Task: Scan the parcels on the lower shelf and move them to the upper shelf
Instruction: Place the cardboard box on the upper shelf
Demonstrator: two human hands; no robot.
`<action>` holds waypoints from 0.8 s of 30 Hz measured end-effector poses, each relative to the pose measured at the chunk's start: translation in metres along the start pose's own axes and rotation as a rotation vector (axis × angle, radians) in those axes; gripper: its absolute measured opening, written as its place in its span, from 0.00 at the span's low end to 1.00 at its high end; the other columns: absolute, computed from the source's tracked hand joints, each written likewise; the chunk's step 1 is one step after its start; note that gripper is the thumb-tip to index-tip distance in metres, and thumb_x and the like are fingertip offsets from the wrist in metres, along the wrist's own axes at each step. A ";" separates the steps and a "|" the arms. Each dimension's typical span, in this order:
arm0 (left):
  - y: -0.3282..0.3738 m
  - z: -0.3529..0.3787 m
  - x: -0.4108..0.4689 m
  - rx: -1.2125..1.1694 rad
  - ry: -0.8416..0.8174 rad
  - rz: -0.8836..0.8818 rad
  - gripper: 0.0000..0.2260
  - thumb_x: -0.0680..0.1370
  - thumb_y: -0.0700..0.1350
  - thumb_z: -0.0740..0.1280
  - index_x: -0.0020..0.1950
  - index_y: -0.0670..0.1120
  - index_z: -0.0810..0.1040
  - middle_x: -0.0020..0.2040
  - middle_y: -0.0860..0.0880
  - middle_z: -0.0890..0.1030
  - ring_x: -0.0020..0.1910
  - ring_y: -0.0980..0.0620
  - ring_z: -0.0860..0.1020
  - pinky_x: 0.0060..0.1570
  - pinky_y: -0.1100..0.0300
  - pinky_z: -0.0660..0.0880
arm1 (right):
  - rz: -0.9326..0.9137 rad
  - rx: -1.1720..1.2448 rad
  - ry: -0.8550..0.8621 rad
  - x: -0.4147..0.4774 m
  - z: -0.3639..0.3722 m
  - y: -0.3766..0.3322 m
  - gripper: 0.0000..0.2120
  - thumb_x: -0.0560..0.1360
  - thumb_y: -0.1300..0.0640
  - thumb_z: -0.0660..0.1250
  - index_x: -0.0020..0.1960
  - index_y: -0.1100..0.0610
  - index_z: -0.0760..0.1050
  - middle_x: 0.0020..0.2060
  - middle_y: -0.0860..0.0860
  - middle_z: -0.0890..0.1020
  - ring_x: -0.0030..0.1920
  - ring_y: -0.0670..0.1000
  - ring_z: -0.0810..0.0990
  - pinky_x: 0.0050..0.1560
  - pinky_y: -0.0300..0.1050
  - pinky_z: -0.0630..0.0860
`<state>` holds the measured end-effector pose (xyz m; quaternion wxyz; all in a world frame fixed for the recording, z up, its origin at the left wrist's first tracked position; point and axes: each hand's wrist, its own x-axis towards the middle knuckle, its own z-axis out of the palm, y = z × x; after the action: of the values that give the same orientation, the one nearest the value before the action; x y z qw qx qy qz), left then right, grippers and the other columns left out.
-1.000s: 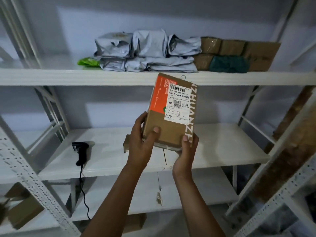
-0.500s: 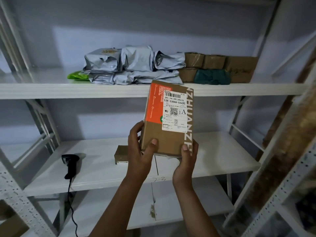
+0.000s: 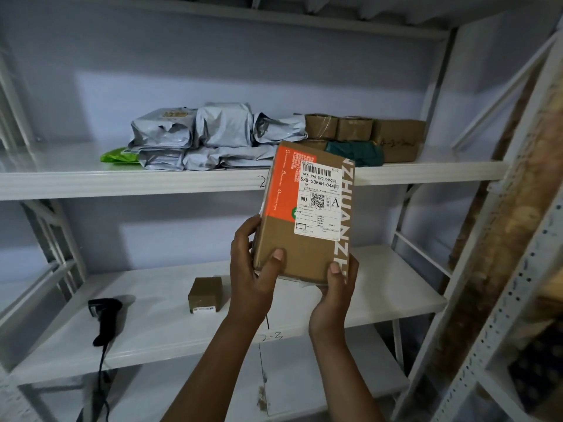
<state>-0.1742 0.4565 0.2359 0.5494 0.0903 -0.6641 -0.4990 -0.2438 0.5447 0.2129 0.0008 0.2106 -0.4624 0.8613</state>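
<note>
Upright, a cardboard box [image 3: 300, 220] is being gripped at its bottom corners by the left hand [image 3: 253, 269] and right hand [image 3: 336, 284], label facing outward, at upper shelf [image 3: 122, 181] height, seemingly for shelving beside the stacked parcels [image 3: 213, 135].

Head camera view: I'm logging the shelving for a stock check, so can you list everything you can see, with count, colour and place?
Held box: 1, brown with orange panel and white label, in front of the upper shelf edge.
Small box: 1, brown, lower shelf, left of the hands.
Scanner: 1, black, corded, lower shelf, left.
Poly bags: about six, grey, stacked on upper shelf.
Green packet: 1, left of the bags.
Cardboard boxes: at least four, brown, upper shelf, right.
Dark green parcel: 1, in front of those boxes.
Upper shelf: 1, white.
Lower shelf: 1, white.
Left hand: grips the held box's lower left.
Right hand: supports its lower right corner.
</note>
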 end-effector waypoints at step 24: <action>0.028 0.057 0.105 -0.013 -0.245 0.211 0.39 0.77 0.66 0.66 0.82 0.47 0.62 0.78 0.49 0.70 0.77 0.44 0.68 0.70 0.37 0.71 | -0.205 0.017 -0.050 0.093 0.022 -0.069 0.28 0.67 0.26 0.68 0.65 0.30 0.72 0.66 0.40 0.78 0.69 0.49 0.75 0.71 0.65 0.70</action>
<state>-0.2491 0.4317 0.3300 0.5144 -0.0450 -0.7285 -0.4501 -0.3072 0.5488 0.3122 0.0756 0.2784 -0.4311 0.8550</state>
